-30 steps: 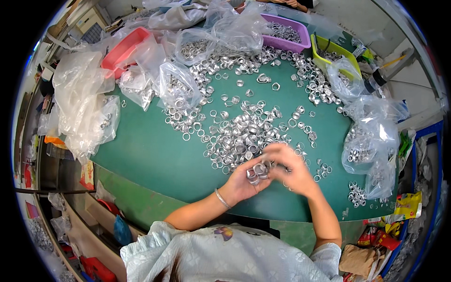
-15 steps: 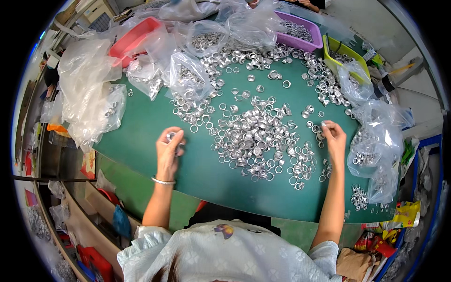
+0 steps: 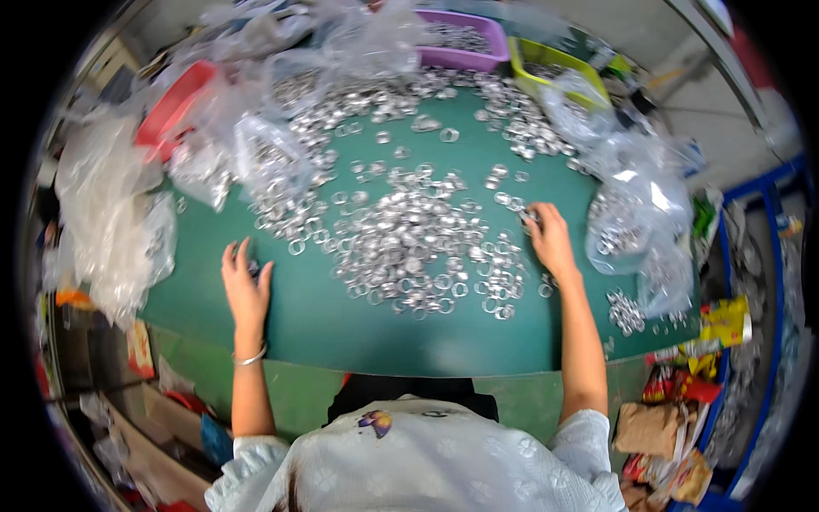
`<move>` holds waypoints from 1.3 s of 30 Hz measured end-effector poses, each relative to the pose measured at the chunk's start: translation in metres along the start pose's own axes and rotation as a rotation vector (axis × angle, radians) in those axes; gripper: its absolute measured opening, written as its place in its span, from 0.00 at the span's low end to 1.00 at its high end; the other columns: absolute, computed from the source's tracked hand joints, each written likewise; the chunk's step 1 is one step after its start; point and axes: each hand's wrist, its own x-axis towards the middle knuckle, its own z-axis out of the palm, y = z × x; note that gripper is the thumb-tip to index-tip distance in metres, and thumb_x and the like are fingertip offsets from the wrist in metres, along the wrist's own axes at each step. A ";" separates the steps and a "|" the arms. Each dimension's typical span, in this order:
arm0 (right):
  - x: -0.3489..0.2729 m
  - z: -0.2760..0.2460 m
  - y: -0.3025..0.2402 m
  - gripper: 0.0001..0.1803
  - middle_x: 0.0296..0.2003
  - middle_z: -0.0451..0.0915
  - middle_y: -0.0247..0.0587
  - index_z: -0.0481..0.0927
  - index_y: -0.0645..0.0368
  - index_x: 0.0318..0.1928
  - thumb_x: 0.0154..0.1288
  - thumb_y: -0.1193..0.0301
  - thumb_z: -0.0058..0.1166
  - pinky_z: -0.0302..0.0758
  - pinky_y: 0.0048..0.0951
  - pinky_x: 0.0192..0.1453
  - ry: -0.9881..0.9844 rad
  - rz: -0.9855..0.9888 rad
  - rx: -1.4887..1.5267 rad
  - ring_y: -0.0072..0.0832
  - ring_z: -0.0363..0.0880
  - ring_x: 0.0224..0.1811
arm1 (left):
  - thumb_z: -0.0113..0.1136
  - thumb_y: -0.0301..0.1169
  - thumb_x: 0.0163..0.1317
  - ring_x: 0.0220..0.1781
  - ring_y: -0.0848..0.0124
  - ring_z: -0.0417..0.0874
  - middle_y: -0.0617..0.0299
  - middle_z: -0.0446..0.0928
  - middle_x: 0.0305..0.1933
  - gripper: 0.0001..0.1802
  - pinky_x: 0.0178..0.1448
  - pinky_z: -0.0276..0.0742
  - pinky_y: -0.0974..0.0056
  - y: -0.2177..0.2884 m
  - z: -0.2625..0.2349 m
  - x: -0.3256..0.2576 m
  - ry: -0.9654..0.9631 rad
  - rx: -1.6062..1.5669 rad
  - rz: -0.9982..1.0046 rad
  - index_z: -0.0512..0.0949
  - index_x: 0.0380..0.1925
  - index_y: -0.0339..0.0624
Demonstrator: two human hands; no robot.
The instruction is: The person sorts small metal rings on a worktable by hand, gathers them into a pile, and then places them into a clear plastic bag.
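Note:
A wide heap of silvery metal rings [image 3: 409, 235] lies in the middle of the green table [image 3: 316, 328]. Left of it, low over the bare tabletop, my left hand [image 3: 246, 286] curls loosely around some small metal rings [image 3: 253, 269], partly hidden by the fingers and blurred. On the heap's right side, my right hand [image 3: 553, 243] pinches at a ring [image 3: 531, 216] with thumb and fingertips. A few loose rings [image 3: 509, 200] lie just beyond those fingertips. More rings [image 3: 499, 282] form a smaller cluster between the heap and my right forearm.
Clear plastic bags with rings line the left [image 3: 119, 205] and right [image 3: 640, 213] sides. At the back stand a pink tray [image 3: 175, 107], a purple basin [image 3: 465, 58] and a yellow-green basin [image 3: 559, 72]. A small ring pile [image 3: 625, 313] sits near the right edge.
The view has shifted, moving the whole scene leftward. My left hand's fingers have loosened and spread somewhat. My right hand's fingertips have come down to the loose rings beside the heap.

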 end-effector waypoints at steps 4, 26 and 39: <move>-0.010 -0.027 -0.007 0.06 0.30 0.72 0.37 0.72 0.62 0.38 0.62 0.74 0.51 0.67 0.26 0.31 0.078 0.274 0.312 0.24 0.70 0.26 | 0.61 0.27 0.53 0.58 0.50 0.68 0.50 0.69 0.56 0.19 0.61 0.64 0.53 -0.028 -0.005 -0.004 -0.120 0.085 0.206 0.74 0.47 0.39; -0.076 -0.131 0.057 0.23 0.52 0.69 0.56 0.66 0.70 0.54 0.57 0.77 0.50 0.58 0.42 0.63 0.804 0.299 -0.706 0.48 0.65 0.57 | 0.61 0.24 0.52 0.59 0.50 0.67 0.48 0.67 0.56 0.20 0.62 0.63 0.54 0.058 -0.010 0.004 -0.091 -0.133 0.192 0.73 0.47 0.40; 0.003 0.068 -0.098 0.23 0.61 0.62 0.44 0.73 0.52 0.53 0.58 0.58 0.56 0.55 0.47 0.65 -0.281 -0.310 -0.046 0.46 0.57 0.65 | 0.52 0.19 0.51 0.37 0.52 0.78 0.52 0.76 0.35 0.06 0.40 0.73 0.56 0.162 0.097 0.035 -0.303 -0.434 0.464 0.76 0.30 0.37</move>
